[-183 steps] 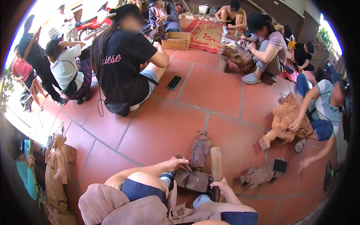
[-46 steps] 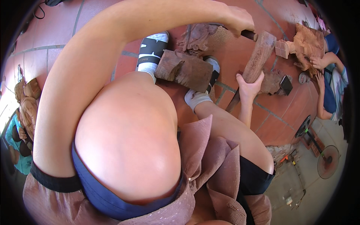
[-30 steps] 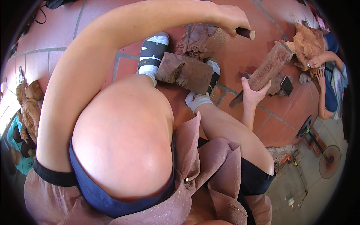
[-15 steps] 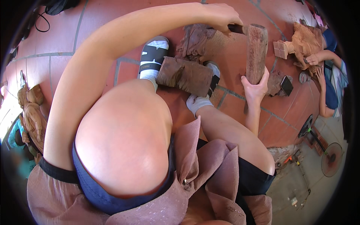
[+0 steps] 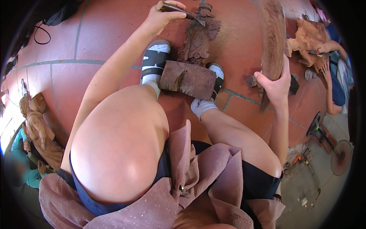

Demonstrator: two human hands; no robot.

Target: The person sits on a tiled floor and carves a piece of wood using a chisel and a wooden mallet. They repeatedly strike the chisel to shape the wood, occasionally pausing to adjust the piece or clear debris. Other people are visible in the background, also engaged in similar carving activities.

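Your left hand [image 5: 162,18] grips the chisel [image 5: 172,10] by its dark handle, thumb and fingers wrapped around it; the metal blade points right and lies over the upper part of the carved wooden figure [image 5: 197,42]. Whether the edge touches the wood cannot be told from this view. Your right hand [image 5: 279,86] is clenched around the wooden mallet [image 5: 272,40] low on its thick section, with the narrower end protruding below the fist. The figure lies on the tiled floor [image 5: 238,63] beyond your feet, its blocky base [image 5: 188,79] towards you, between your two sandals [image 5: 155,63]. Treat the figure as stiff and fairly heavy — the solid base probably carries much of the weight and offers the safest hold. Avoid lifting by the thin, ragged projections along the body, which look liable to chip. The mallet is likely top-heavy; a grip on the narrower end should give more swing. Hold the chisel by its handle only — the edge is presumably sharp.
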